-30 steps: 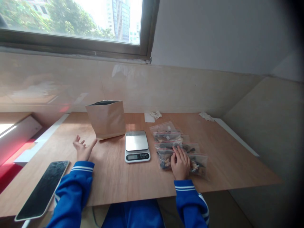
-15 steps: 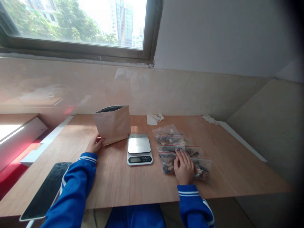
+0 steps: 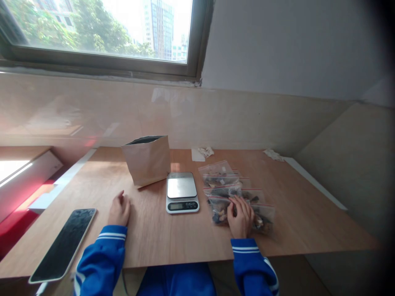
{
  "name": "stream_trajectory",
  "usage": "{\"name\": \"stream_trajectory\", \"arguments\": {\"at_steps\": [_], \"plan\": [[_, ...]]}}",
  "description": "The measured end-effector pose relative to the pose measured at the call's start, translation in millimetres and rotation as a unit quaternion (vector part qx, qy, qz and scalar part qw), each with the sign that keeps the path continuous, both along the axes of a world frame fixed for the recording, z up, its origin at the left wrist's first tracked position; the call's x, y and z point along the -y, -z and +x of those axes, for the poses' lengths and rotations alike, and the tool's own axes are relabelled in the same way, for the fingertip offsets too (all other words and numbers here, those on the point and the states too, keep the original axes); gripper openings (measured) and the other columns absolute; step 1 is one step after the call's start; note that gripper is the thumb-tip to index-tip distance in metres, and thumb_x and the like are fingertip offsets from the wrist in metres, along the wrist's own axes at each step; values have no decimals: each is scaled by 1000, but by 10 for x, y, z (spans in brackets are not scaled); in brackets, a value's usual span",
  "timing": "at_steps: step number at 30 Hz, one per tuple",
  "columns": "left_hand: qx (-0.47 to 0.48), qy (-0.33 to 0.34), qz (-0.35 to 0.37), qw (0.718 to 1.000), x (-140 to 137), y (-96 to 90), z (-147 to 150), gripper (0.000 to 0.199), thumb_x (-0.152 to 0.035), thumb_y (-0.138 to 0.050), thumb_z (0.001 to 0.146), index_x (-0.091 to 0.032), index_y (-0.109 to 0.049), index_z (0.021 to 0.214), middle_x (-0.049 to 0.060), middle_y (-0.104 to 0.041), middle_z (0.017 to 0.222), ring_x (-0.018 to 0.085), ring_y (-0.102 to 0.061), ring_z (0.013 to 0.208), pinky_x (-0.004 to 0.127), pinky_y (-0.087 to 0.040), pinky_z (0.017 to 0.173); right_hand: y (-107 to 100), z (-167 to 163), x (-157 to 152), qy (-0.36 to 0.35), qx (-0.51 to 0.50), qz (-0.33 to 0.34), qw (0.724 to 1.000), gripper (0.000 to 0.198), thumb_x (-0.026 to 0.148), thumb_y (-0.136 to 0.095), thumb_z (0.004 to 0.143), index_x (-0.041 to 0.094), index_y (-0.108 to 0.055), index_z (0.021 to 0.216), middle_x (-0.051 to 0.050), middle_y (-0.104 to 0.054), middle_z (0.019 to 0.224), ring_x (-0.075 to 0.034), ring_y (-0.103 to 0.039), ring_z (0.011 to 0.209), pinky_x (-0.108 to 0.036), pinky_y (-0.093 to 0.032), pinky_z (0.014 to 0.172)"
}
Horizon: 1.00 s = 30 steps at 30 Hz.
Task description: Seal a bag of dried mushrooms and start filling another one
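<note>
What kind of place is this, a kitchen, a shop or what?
Probably a makeshift packing spot in an upper-floor room: a plain wooden table under a window facing city towers, with a small digital scale, zip bags of dried pieces and a paper bag.

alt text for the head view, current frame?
A person in blue sleeves sits at a wooden table, right hand resting on the nearest of several clear zip bags of dark pieces, left hand loosely curled on bare wood. Between the hands stands a small digital scale, with an open brown paper bag behind and a phone at the left.
</note>
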<state>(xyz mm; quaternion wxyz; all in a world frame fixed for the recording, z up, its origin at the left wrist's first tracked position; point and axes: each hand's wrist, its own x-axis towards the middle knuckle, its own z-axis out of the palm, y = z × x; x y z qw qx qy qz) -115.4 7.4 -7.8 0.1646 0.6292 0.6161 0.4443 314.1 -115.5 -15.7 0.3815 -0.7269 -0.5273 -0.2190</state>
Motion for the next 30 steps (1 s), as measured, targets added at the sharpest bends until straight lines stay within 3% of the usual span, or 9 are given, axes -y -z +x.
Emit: {"name": "stream_trajectory", "arguments": {"at_steps": [5, 11, 19, 21, 24, 30], "plan": [[-98, 75, 12, 992, 404, 79, 10, 35, -40, -46, 81, -18, -59, 105, 16, -58, 122, 32, -50, 122, 50, -38, 104, -79, -47, 25, 18, -13, 12, 1000, 22, 25, -44, 89, 16, -63, 94, -11, -69, 104, -25, -56, 109, -43, -29, 98], [-146, 65, 4, 987, 435, -25, 63, 33, -40, -45, 81, -20, -61, 102, 16, -60, 121, 33, -52, 118, 51, -41, 99, -322, -116, 134, 81, -24, -23, 996, 22, 29, -43, 88, 17, -61, 84, -10, -68, 86, -27, -56, 92, -43, -26, 89], [-89, 61, -12, 994, 461, -42, 81, 37, -44, -44, 81, -17, -63, 100, 15, -62, 117, 33, -51, 120, 51, -39, 102, -957, -287, 171, -15, -66, -157, 985, 19, 28, -45, 83, 19, -60, 87, -7, -65, 77, -25, -52, 78, -38, -33, 78], [-29, 47, -33, 998, 555, -145, 224, 37, -44, -45, 82, -17, -62, 100, 13, -66, 108, 31, -54, 115, 50, -40, 100, -1100, -445, 120, -57, -94, -164, 980, 26, 27, -43, 84, 17, -61, 99, -9, -65, 85, -25, -52, 82, -38, -36, 77], [107, 107, -78, 985, 769, -424, 611, 34, -43, -44, 86, -17, -60, 102, 10, -67, 103, 24, -62, 102, 41, -47, 91, -1247, -791, -7, -130, -143, -183, 964, 33, 26, -40, 88, 18, -61, 112, -10, -63, 94, -26, -51, 89, -39, -39, 81], [296, 200, -104, 928, 1013, -986, 1301, 34, -47, -52, 84, -15, -62, 92, 6, -66, 83, 19, -63, 82, 33, -48, 79, -1465, -1593, -231, -280, -244, -209, 905, 23, 15, -48, 84, 22, -65, 96, -6, -62, 92, -24, -51, 91, -39, -41, 85]]}}
